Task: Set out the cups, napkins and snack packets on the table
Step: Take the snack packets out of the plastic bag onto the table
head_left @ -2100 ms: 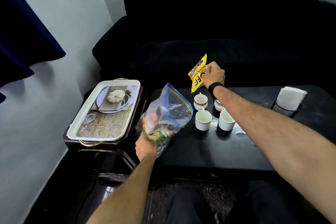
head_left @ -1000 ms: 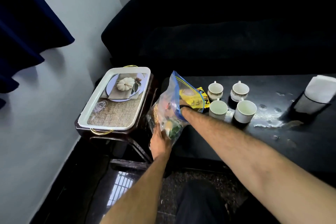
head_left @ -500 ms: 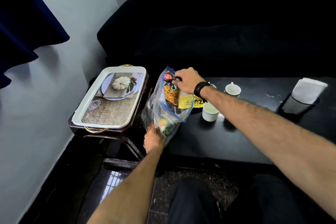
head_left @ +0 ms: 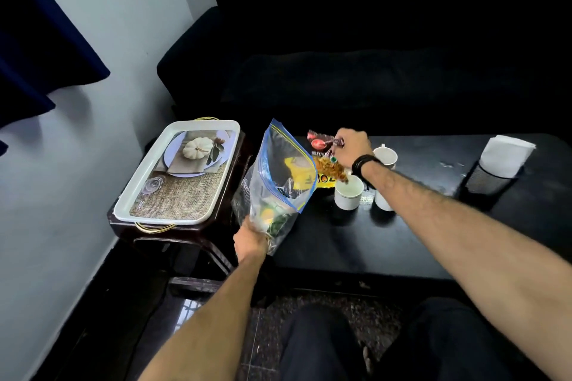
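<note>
My left hand (head_left: 251, 238) grips the bottom of a clear zip bag (head_left: 275, 182) with a blue seal, held upright over the left edge of the black table (head_left: 334, 244); a few packets remain inside. My right hand (head_left: 353, 147), with a black wristband, holds a red and brown snack packet (head_left: 325, 151) above the table, just right of the bag's mouth. A yellow snack packet (head_left: 325, 179) lies on the table under it. White cups (head_left: 348, 195) stand beside it, partly hidden by my right forearm. White napkins (head_left: 504, 155) stick up from a black mesh holder at the right.
A white tray (head_left: 176, 173) with a pumpkin picture rests on a dark side table at the left. A black sofa (head_left: 371, 56) runs behind the table. My knees (head_left: 318, 346) are below the table's front edge. A blue curtain hangs top left.
My right hand put the yellow packet down by the cups, reached into the bag, and has pulled the red and brown packet out to the right. My left hand kept holding the bag.
</note>
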### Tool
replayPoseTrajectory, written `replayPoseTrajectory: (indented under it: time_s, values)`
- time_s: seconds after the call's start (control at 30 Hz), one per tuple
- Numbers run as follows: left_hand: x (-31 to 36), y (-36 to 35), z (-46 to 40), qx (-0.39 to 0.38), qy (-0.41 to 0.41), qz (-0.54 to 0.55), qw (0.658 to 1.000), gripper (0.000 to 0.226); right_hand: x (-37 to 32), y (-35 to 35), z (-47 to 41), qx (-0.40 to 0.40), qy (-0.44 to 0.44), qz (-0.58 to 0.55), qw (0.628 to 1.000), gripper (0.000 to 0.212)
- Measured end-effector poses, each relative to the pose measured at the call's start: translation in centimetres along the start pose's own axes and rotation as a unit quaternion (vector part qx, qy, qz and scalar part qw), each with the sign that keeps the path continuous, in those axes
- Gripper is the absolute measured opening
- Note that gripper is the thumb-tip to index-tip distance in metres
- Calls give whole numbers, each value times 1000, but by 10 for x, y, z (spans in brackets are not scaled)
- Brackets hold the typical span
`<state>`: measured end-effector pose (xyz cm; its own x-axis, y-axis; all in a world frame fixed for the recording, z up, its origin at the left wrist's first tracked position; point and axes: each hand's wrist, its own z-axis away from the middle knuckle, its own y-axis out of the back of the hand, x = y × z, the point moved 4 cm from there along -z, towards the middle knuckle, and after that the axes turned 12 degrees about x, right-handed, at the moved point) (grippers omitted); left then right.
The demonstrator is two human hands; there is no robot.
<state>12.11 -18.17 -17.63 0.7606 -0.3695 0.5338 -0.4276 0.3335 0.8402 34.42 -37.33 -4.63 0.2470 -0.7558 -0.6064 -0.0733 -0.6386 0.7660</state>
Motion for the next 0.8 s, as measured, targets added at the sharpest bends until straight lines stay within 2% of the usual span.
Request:
replayPoseTrajectory:
  time_s: [0.13, 0.23, 0.3, 0.37, 0.43, 0.5, 0.57, 0.6, 0.63, 0.7, 0.77, 0.8]
  values:
    - [-4, 1, 1, 6, -14, 6, 1000, 27, -4, -30, 6, -51, -42, -75, 995, 5]
    - [-7, 1, 1, 6, -15, 22, 1000, 29, -12, -39, 1, -48, -75, -129, 988, 2]
    - [-7, 1, 1, 9, -12, 27, 1000, 31, -13, -48, -2, -54, -59, -97, 992, 12]
    - [-8, 1, 1, 10, -15, 29, 999, 30, -10, -55, 3, -78, -34, -4, 996, 25]
    - [-8, 0, 2, 8, -19, 30, 999, 30, -4, -56, 6, -68, -33, 40, 996, 41]
    - [-9, 0, 1, 11, -17, 40, 999, 32, -12, -47, 10, 1, -1, 3, 1000, 45]
    - [-9, 0, 1, 13, -14, 53, 998, 34, -32, -31, 19, 116, 87, -87, 986, 29]
    - [-10, 0, 1, 14, -13, 60, 998, 34, -45, -23, 25, 149, 127, -131, 972, 19]
    - [-10, -1, 2, 13, -13, 66, 998, 32, -58, -17, 31, 137, 166, -159, 963, 11]
    - [-9, 0, 3, 10, -12, 75, 997, 30, -80, -22, 40, 8, 228, -147, 962, 6]
    - [-9, 0, 5, 8, -19, 87, 996, 34, -93, -39, 53, -159, 239, -22, 958, 13]
    - [-8, 0, 6, 7, -28, 92, 995, 37, -93, -51, 58, -215, 231, 37, 948, 17]
